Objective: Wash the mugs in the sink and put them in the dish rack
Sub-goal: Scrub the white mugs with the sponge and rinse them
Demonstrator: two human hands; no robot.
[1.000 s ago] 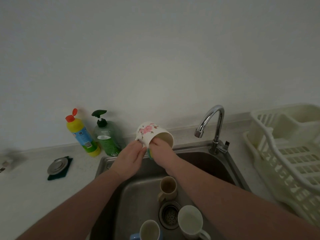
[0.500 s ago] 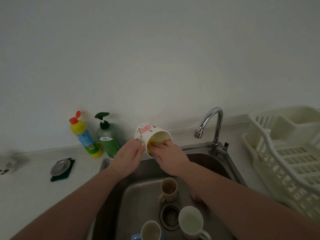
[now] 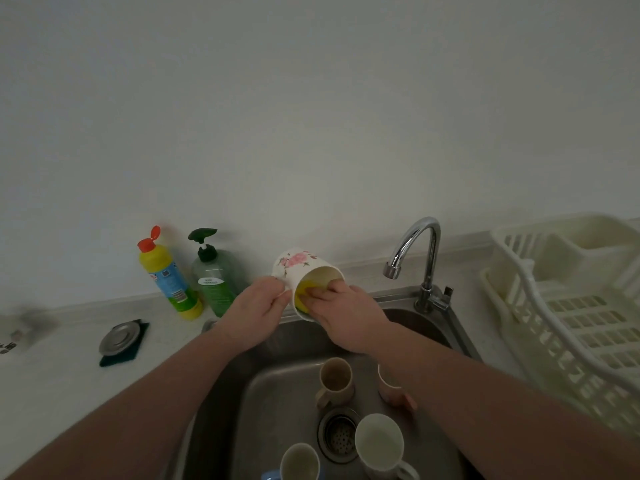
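One view only: head cam, wide-angle, worn by person, looks fwd and down over sink (image 3: 277, 393) from close above. Both forearms enter from bottom edge. Wall fills upper half; counter and tap (image 3: 420, 251) mid-frame; dish rack (image 3: 571, 323) cut off at right edge. No 2nd view, so no overlap.

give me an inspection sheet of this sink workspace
surface: pale counter around a steel sink
job's things: floral mug held tilted over the sink, yellow sponge inside; four more mugs in the basin, beige, pink, white, blue-handled; dish rack holds no mugs
clutter: yellow bottle, green pump bottle, strainer lid on a dark pad
grippers: left hand grips the mug; right hand fingers press the sponge inside
cables: nothing seen
surroundings: faucet, no water seen running; plain wall
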